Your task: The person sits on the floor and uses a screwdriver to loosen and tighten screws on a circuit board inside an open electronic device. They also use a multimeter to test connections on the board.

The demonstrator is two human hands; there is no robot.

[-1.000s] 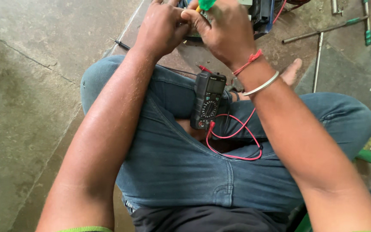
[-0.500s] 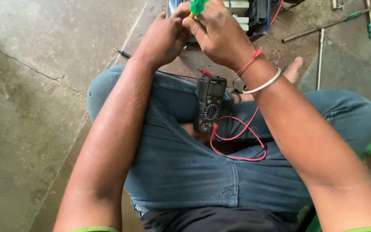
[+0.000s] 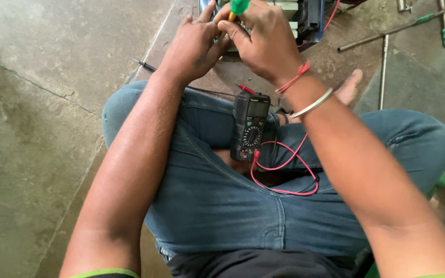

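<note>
**Both hands at the device, meter in lap**

You sit cross-legged in jeans point(image 3: 217, 206) on the concrete floor point(image 3: 37, 128). The device point(image 3: 305, 15) lies ahead, top edge. The black multimeter point(image 3: 250, 126) rests between your thighs. Your right hand point(image 3: 263, 44) pinches a green-handled screwdriver point(image 3: 238, 7); your left hand point(image 3: 194, 49), fingers loosely curled, touches it.

Green-handled screwdriver point(image 3: 239, 7) held upright over an opened device point(image 3: 305, 15) on the workshop floor.

We see only the top of the tool: a bright green handle with a yellow collar below it, pinched in the fingers of our right hand point(image 3: 263, 44), while our left hand point(image 3: 194, 46) closes in beside it, fingertips touching the same spot. Just behind both hands sits the device, a dark blue casing with pale parts inside and a red wire along its right side; most of it runs off the upper edge.
</note>
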